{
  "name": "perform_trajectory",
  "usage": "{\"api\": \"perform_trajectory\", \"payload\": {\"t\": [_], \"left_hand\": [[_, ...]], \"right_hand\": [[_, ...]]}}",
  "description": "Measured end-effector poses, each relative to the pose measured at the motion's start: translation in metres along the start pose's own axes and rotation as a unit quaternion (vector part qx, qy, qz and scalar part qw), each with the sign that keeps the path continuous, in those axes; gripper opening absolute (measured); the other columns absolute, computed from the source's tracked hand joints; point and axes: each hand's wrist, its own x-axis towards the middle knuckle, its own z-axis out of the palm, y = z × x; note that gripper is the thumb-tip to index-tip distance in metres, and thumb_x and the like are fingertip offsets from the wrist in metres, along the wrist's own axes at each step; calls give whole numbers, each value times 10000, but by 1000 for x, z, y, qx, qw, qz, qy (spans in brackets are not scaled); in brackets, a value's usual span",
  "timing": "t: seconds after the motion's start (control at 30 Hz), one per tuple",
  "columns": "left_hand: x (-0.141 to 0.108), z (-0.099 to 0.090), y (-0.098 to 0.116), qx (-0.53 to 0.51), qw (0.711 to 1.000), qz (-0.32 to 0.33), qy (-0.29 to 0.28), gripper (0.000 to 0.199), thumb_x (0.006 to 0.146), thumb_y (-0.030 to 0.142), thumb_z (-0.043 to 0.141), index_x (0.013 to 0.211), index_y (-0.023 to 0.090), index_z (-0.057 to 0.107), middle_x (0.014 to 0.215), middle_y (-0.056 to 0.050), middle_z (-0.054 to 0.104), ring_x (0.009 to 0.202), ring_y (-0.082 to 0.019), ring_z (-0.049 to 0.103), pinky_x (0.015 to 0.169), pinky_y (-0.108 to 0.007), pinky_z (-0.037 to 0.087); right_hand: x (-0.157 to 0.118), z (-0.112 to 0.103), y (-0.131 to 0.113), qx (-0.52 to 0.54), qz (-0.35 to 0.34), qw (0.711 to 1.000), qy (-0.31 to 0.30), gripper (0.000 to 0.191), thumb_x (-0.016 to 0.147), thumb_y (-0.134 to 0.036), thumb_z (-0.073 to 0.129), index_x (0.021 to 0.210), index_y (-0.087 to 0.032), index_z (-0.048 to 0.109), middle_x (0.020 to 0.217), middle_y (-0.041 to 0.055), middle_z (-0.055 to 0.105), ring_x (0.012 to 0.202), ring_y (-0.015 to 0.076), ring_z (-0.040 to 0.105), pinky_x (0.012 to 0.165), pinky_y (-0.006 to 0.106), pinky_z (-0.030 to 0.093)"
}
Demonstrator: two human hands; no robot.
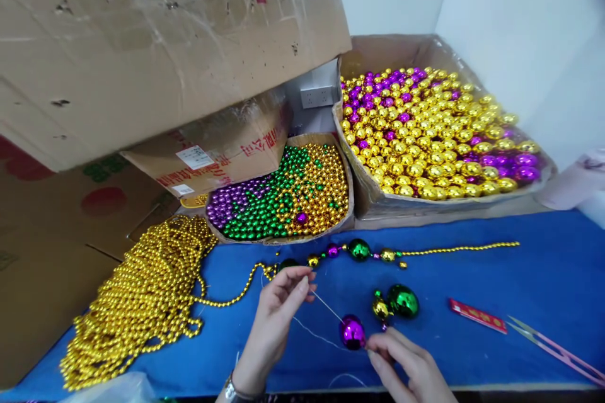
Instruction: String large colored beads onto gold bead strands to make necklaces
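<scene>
My left hand (278,312) pinches one end of a thin needle or stiff thread (327,306), whose other end reaches a large shiny purple ball (352,332). Thumb and forefinger of my right hand (406,359) touch the lower right side of that ball; what they pinch is too small to make out. Loose pale thread (314,332) trails below my left hand. Just right of the purple ball lie a large green ball (403,300) and a gold ball (380,308). Behind my hands a strung row holds another green ball (359,249) and a thin gold bead strand (463,249).
A heap of gold bead strands (142,289) covers the left. Open boxes of small beads (283,195) and larger balls (435,132) stand behind. A big carton (165,44) overhangs the left. A red packet (478,315) and pink-handled snips (558,349) lie right on the blue cloth (472,277).
</scene>
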Motion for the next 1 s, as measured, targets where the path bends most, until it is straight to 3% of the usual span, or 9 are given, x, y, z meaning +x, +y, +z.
{"api": "perform_trajectory", "payload": {"t": [0.37,0.5,0.67,1.0], "left_hand": [[7,7,-2,55,998,4,-15,219,772,339,651,905,165,656,858,-77,680,783,-188,616,684,-266,481],[9,6,-5,65,998,10,-16,215,795,337,629,931,171,646,872,-68,677,792,-182,614,717,-275,482],[13,5,-7,68,998,14,-7,216,800,332,623,938,166,637,885,-74,672,796,-186,611,720,-287,484],[14,41,-36,134,986,6,-95,225,794,366,612,905,175,654,816,-60,670,738,-181,595,669,-268,467]], "right_hand": [[-5,5,9,37,11,998,45,232,923,-352,413,840,-224,588,732,22,600,642,145,573,605,218,437],[-6,-5,-1,44,22,999,10,226,926,-307,400,847,-218,591,750,20,591,660,138,572,603,215,424],[-8,-16,-11,38,-17,998,-39,175,882,-221,459,790,-199,607,722,15,609,672,129,576,603,202,410],[-17,-16,-1,22,1,999,-30,164,869,-210,460,779,-192,596,728,20,614,684,131,585,617,201,422]]}}
